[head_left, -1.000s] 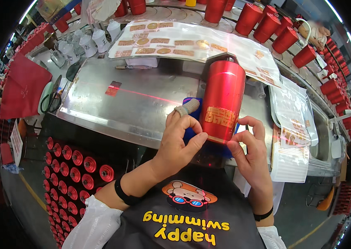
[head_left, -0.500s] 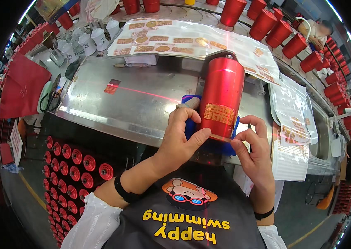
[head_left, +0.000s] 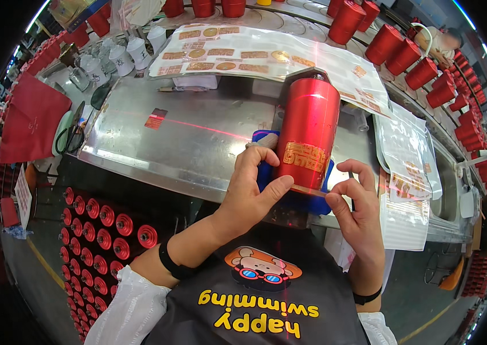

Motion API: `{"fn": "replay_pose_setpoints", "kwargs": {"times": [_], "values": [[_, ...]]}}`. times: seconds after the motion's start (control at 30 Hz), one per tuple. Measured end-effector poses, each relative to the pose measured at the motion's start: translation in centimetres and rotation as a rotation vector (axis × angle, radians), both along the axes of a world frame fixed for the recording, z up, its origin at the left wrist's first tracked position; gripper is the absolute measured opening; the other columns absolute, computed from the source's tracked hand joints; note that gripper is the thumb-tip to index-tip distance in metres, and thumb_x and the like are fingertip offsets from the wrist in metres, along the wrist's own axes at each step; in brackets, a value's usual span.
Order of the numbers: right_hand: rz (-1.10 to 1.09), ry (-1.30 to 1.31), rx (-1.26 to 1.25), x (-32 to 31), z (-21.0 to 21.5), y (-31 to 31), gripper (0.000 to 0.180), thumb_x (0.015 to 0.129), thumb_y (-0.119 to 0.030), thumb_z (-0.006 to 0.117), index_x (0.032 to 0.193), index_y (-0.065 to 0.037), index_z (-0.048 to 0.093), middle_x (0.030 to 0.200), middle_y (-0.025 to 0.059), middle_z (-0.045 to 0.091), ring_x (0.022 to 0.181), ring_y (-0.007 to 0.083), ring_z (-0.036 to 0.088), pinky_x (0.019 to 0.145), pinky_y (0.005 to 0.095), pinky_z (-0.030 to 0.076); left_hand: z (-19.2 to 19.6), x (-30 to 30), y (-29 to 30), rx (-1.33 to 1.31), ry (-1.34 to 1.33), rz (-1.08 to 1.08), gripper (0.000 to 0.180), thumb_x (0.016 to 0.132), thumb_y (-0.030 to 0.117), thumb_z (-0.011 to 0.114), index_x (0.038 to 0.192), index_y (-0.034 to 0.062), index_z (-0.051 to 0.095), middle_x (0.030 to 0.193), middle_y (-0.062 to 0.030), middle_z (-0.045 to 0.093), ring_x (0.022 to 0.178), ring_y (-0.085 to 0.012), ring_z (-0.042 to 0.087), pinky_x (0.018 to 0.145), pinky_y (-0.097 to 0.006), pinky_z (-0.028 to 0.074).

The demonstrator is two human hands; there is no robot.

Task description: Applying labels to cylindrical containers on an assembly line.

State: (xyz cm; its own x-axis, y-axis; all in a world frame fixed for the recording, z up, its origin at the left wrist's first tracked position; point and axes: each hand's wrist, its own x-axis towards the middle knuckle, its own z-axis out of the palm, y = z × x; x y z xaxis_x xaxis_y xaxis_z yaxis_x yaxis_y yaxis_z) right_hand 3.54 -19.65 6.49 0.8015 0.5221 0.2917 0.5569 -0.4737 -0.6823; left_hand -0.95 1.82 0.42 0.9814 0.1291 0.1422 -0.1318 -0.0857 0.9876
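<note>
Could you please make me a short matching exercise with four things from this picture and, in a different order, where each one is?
Things:
1. Red bottle
2. Scissors
3. Sink
4. Long white sheet

Places:
A. Along the far edge of the metal table
B. On the right side of the picture, past the table's right part
C. Lower end between the left hand and the right hand
D. By the table's left end

Pairs: 1-C, 2-D, 3-B, 4-A
</note>
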Motion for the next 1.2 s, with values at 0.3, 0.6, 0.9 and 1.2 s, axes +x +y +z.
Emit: {"fn": "replay_pose_setpoints", "kwargs": {"times": [0.3, 0.6, 0.9, 1.2], "values": [[0.006, 0.004, 0.004, 0.0, 0.0, 0.0, 0.013, 0.086, -0.011, 0.069, 0.081, -0.002, 0.061, 0.115, 0.0191, 0.054, 0.109, 0.0319, 0.050, 0.093, 0.0382, 0.039, 0.4, -0.1, 0.2, -0.084, 0.051, -0.014, 0.039, 0.088, 0.027, 0.070, 0.109, 0.0041, 0.046, 0.108, -0.0102, 0.047, 0.106, -0.0255, 0.042, 0.096, -0.037, 0.035], [0.003, 0.027, 0.007, 0.1, 0.0, 0.3, 0.012, 0.085, -0.011, 0.069, 0.082, -0.001, 0.061, 0.116, 0.0188, 0.054, 0.111, 0.0325, 0.049, 0.094, 0.0395, 0.038, -0.5, 0.0, 0.3, -0.024, -0.092, 0.069, 0.033, 0.089, 0.022, 0.069, 0.107, 0.0039, 0.048, 0.107, -0.0114, 0.049, 0.103, -0.0275, 0.044, 0.093, -0.037, 0.037], [0.029, 0.147, 0.067, 0.9, -0.4, 0.7, 0.014, 0.088, -0.014, 0.066, 0.083, -0.002, 0.060, 0.115, 0.0186, 0.053, 0.113, 0.0318, 0.048, 0.095, 0.0394, 0.038, 0.2, -0.2, 2.5, 0.624, -0.737, 0.041, 0.021, 0.075, 0.004, 0.067, 0.091, 0.0121, 0.059, 0.095, -0.0091, 0.065, 0.103, -0.0288, 0.056, 0.103, -0.053, 0.037], [0.155, 0.358, 0.174, 2.2, -1.6, 0.6, 0.017, 0.093, -0.016, 0.062, 0.085, -0.002, 0.058, 0.111, 0.0138, 0.049, 0.113, 0.0262, 0.047, 0.091, 0.0348, 0.041, 0.8, 1.3, 3.1, 0.827, -0.868, -0.042, 0.023, 0.071, 0.015, 0.068, 0.091, 0.0151, 0.057, 0.095, -0.0029, 0.063, 0.099, -0.0229, 0.052, 0.086, -0.040, 0.042]]}}
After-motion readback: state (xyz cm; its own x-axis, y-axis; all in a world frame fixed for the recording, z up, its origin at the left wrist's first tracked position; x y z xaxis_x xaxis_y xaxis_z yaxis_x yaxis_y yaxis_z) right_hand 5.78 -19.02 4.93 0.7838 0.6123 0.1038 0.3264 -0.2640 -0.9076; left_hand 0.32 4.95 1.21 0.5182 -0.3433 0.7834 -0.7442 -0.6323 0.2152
